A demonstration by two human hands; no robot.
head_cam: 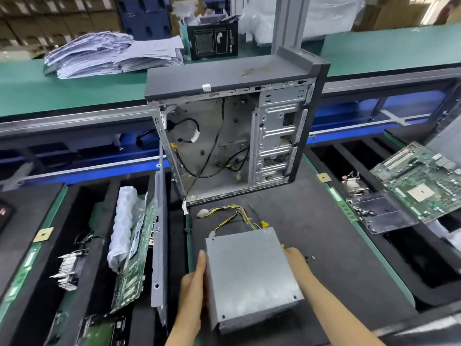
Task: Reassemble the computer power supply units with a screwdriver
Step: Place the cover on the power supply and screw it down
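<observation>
Left hand [193,288], right hand [298,264] apparently clasp power supply [252,275].

Both hands, the left hand [193,288] and the right hand [298,264], are bare, without gloves or rings; the forearms are bare too, no sleeves showing.

I see the power supply unit [252,275] cased in dull, matt grey sheet metal; at twelve o'clock the computer case [234,136] shows bare, shinier stamped steel.
</observation>
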